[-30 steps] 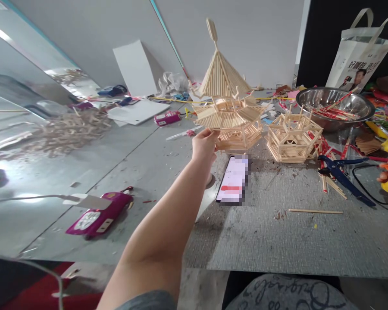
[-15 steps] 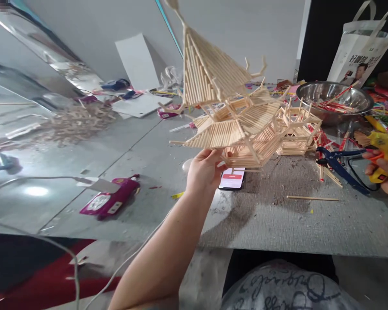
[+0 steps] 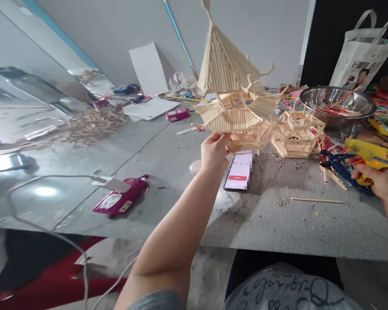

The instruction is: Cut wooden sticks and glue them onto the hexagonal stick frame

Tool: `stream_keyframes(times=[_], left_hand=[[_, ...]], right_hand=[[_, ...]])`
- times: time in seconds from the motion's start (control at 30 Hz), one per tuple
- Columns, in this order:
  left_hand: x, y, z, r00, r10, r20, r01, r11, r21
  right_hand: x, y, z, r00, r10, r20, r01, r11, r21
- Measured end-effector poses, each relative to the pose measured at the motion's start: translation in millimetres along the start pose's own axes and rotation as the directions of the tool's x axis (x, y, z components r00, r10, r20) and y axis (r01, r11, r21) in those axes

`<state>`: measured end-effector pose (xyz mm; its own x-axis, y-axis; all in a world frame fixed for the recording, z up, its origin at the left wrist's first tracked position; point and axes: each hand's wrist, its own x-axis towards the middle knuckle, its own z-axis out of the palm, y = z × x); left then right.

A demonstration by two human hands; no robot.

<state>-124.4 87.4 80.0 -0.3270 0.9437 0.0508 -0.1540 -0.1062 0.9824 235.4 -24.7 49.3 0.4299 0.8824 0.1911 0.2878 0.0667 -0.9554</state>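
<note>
My left hand is closed on the lower left edge of a pagoda model built from thin wooden sticks, with a pointed roof and a wider tier of eaves below. It is held up over the table, above a lit phone. My right hand grips a yellow glue gun at the right, its nozzle pointing left. Just under the gun lie blue-handled pliers, partly covered by it. A second, open stick frame stands on the table right of the pagoda. One loose stick lies in front.
A metal bowl with red-wrapped sticks is at the back right, before a white bag. A purple power strip with a plugged-in cable lies left. Behind it are a heap of sticks and a white board.
The pagoda has moved lower and turned in my left hand, showing more of its front. My right hand has brought the glue gun leftward, over the pliers. The view has shifted slightly.
</note>
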Motion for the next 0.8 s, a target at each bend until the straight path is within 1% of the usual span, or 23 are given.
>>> stream_keyframes(times=[0.07, 0.13, 0.17, 0.2, 0.23, 0.3, 0.33, 0.4, 0.53, 0.6, 0.7, 0.8], left_hand=[[5, -4, 6.6, 0.999, -0.045, 0.003, 0.045, 0.999, 0.010], [11, -7, 10.6, 0.996, -0.087, 0.014, 0.087, 0.996, 0.003], [15, -8, 11.4, 0.995, -0.100, 0.018, 0.100, 0.995, -0.007], [19, -9, 11.5, 0.994, -0.109, 0.017, 0.109, 0.994, -0.017], [23, -10, 11.1, 0.994, -0.112, 0.009, 0.112, 0.993, -0.025], [31, -14, 9.3, 0.994, -0.107, -0.019, 0.106, 0.994, -0.035], [34, -16, 8.3, 0.994, -0.099, -0.035, 0.098, 0.995, -0.035], [42, -22, 7.1, 0.995, -0.079, -0.058, 0.078, 0.997, -0.029], [56, -41, 9.7, 0.996, -0.046, -0.081, 0.046, 0.999, -0.001], [64, -53, 12.6, 0.995, -0.039, -0.090, 0.040, 0.999, 0.009], [73, -69, 16.3, 0.995, -0.026, -0.094, 0.032, 0.998, 0.061], [80, -79, 17.2, 0.996, -0.013, -0.084, 0.026, 0.987, 0.156]], right_hand=[[-5, -6, 19, 0.984, -0.013, 0.179, 0.020, 0.999, -0.034], [-10, -12, 41, 0.957, -0.034, 0.287, 0.064, 0.993, -0.096], [-12, -15, 52, 0.942, -0.073, 0.328, 0.131, 0.979, -0.157], [-13, -17, 64, 0.916, -0.129, 0.379, 0.212, 0.960, -0.185], [-13, -19, 75, 0.885, -0.186, 0.426, 0.292, 0.936, -0.198], [-13, -23, 96, 0.831, -0.280, 0.480, 0.418, 0.884, -0.209], [-11, -24, 106, 0.813, -0.309, 0.494, 0.461, 0.859, -0.221], [-8, -25, 123, 0.803, -0.334, 0.493, 0.503, 0.824, -0.261], [1, -22, 152, 0.853, -0.310, 0.419, 0.474, 0.795, -0.378], [5, -18, 163, 0.869, -0.307, 0.388, 0.468, 0.763, -0.445], [9, -12, 178, 0.862, -0.337, 0.378, 0.495, 0.716, -0.492], [12, -6, 190, 0.853, -0.336, 0.399, 0.508, 0.711, -0.487]])
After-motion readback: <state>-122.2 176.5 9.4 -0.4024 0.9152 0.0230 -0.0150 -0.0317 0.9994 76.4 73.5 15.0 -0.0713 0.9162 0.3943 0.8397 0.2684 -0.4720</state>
